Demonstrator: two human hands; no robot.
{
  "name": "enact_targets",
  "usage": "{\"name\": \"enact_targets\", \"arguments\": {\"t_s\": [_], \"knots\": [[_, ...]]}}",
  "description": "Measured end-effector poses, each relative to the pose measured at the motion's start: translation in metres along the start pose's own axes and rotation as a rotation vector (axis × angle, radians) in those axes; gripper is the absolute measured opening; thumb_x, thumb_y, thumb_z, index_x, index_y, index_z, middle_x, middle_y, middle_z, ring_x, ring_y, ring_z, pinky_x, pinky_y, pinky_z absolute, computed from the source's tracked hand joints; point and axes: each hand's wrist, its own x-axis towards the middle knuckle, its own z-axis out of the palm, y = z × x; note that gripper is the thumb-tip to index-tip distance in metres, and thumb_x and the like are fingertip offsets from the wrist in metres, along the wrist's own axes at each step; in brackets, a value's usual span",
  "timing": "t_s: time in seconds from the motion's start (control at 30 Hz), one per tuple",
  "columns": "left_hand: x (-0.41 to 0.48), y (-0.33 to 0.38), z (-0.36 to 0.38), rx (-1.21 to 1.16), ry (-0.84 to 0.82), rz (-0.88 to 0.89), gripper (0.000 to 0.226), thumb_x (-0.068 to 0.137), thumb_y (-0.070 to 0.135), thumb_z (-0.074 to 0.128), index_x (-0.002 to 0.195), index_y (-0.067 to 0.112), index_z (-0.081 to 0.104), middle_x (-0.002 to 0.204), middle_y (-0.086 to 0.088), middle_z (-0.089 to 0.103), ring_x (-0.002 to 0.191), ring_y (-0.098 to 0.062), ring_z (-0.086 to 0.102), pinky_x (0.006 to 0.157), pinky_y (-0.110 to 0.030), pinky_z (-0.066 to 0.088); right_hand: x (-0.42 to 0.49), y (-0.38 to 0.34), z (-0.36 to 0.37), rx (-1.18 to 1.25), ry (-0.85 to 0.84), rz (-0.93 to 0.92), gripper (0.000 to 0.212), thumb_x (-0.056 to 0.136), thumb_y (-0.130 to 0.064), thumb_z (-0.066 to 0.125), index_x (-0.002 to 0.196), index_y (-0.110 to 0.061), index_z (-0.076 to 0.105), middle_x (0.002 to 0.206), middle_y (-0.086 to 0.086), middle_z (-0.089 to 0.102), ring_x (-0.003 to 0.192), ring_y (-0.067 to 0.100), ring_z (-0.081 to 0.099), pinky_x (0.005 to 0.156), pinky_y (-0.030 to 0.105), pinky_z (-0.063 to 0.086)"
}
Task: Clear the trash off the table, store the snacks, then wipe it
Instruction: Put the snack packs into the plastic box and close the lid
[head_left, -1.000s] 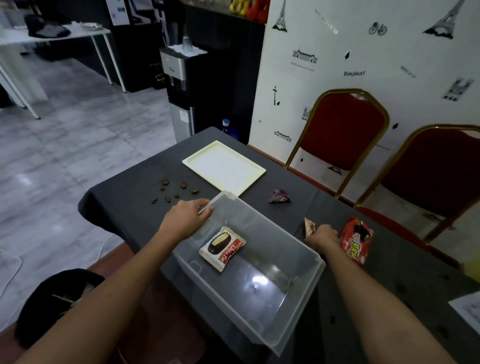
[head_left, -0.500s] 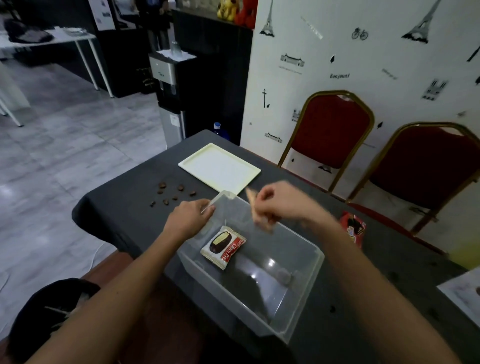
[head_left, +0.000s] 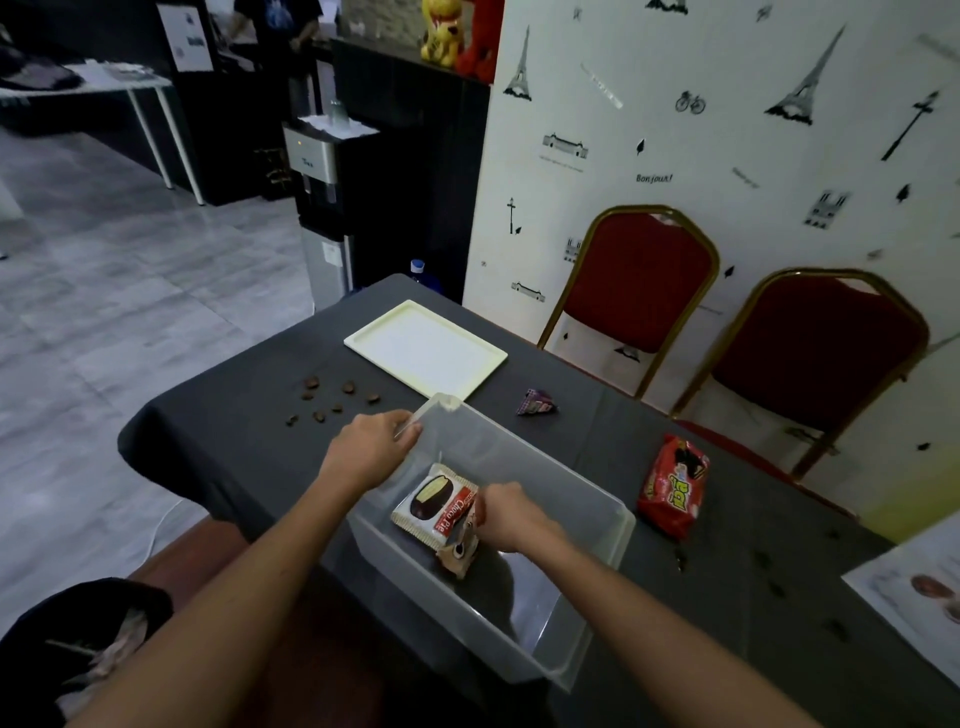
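A clear plastic bin (head_left: 597, 525) sits on the dark table (head_left: 218, 441) in front of me. My left hand (head_left: 371, 449) grips the bin's left rim. My right hand (head_left: 506, 514) is down inside the bin, fingers closed on a small brown snack packet (head_left: 460, 551). The packet lies against a Choco Pie packet (head_left: 434, 506) on the bin floor. A red snack bag (head_left: 672, 486) lies on the table right of the bin. A crumpled purple wrapper (head_left: 537, 404) lies behind the bin. Several brown crumbs (head_left: 332, 400) are scattered at the far left.
A cream tray (head_left: 426, 353) lies at the table's far edge. Two red chairs (head_left: 636, 291) stand behind the table against the wall. A sheet of paper (head_left: 914, 592) lies at the right. A black bag (head_left: 67, 644) sits low at my left.
My right hand picked the small brown packet up beside the red bag, carried it left over the bin and lowered it inside. My left hand stayed on the rim.
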Motion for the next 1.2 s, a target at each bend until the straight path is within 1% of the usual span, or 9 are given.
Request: {"name": "enact_targets", "arguments": {"t_s": [0.3,0.4,0.57,0.67,0.77,0.87,1.0,1.07,1.2], "knots": [[-0.001,-0.001,0.0,0.005,0.002,-0.004,0.043,0.093,0.055,0.038,0.121,0.031,0.059,0.113,-0.006,0.068,0.1,-0.027,0.064,0.083,-0.039,0.053,0.001,-0.015,0.01,-0.109,-0.149,-0.049,0.033,0.093,-0.019,0.057,0.124,-0.006,0.056,0.122,0.014,0.06,0.111,0.027,0.059,0.096,0.035,0.047],[0.0,-0.002,0.001,0.024,0.003,-0.002,0.042,0.093,0.054,0.038,0.121,0.031,0.059,0.112,-0.006,0.069,0.098,-0.027,0.064,0.082,-0.038,0.054,-0.003,-0.018,-0.03,0.023,-0.167,-0.085,0.021,0.094,-0.017,0.053,0.102,-0.002,0.066,0.092,0.013,0.069,0.08,0.024,0.07,0.069,0.031,0.055],[-0.001,0.002,-0.001,0.054,0.021,-0.001,0.041,0.093,0.054,0.037,0.12,0.032,0.06,0.11,-0.005,0.069,0.097,-0.027,0.064,0.078,-0.036,0.053,0.011,-0.009,-0.137,0.213,0.026,-0.101,0.036,0.092,-0.026,0.052,0.061,-0.016,0.065,0.043,-0.008,0.058,0.034,0.004,0.047,0.034,0.013,0.035],[-0.003,0.002,-0.001,0.073,0.029,-0.019,0.041,0.093,0.055,0.037,0.12,0.033,0.059,0.108,-0.006,0.07,0.095,-0.027,0.065,0.076,-0.036,0.052,0.046,0.014,-0.158,0.312,0.174,-0.012,0.033,0.094,-0.02,0.049,0.065,-0.012,0.063,0.058,0.002,0.066,0.041,0.008,0.058,0.038,0.016,0.041],[-0.003,0.003,0.001,0.096,0.035,-0.035,0.04,0.093,0.054,0.038,0.118,0.032,0.06,0.105,-0.006,0.07,0.092,-0.027,0.065,0.072,-0.034,0.05,0.087,0.046,-0.151,0.17,0.194,0.124,0.021,0.092,-0.018,0.053,0.096,-0.005,0.068,0.099,0.016,0.07,0.087,0.027,0.07,0.066,0.03,0.053],[-0.003,0.005,0.0,0.105,0.04,-0.054,0.039,0.093,0.054,0.039,0.113,0.031,0.062,0.103,-0.004,0.07,0.091,-0.025,0.065,0.07,-0.033,0.05,0.113,0.068,-0.133,-0.108,0.315,0.328,0.036,0.09,-0.029,0.061,0.119,-0.008,0.061,0.125,0.016,0.059,0.113,0.033,0.058,0.084,0.037,0.047],[-0.003,0.007,-0.001,0.104,0.024,-0.085,0.038,0.092,0.054,0.039,0.11,0.029,0.063,0.099,-0.005,0.07,0.088,-0.026,0.065,0.073,-0.037,0.054,0.152,0.076,-0.116,-0.057,0.192,0.154,0.057,0.094,-0.021,0.057,0.146,-0.024,0.035,0.149,0.014,0.034,0.131,0.035,0.041,0.102,0.046,0.04],[-0.003,0.008,-0.002,0.142,0.045,-0.079,0.038,0.092,0.054,0.038,0.107,0.029,0.063,0.093,-0.006,0.07,0.083,-0.026,0.065,0.068,-0.035,0.053,0.163,0.075,-0.111,-0.12,0.113,0.095,0.053,0.094,-0.021,0.057,0.143,-0.023,0.04,0.145,0.016,0.036,0.128,0.036,0.043,0.103,0.046,0.04],[-0.005,0.01,-0.003,0.178,0.06,-0.07,0.037,0.093,0.052,0.039,0.104,0.027,0.063,0.087,-0.007,0.069,0.079,-0.027,0.064,0.063,-0.032,0.05,0.16,0.072,-0.094,-0.232,0.274,0.142,0.029,0.093,-0.015,0.059,0.12,-0.004,0.059,0.125,0.017,0.05,0.109,0.034,0.055,0.09,0.041,0.049]]}}
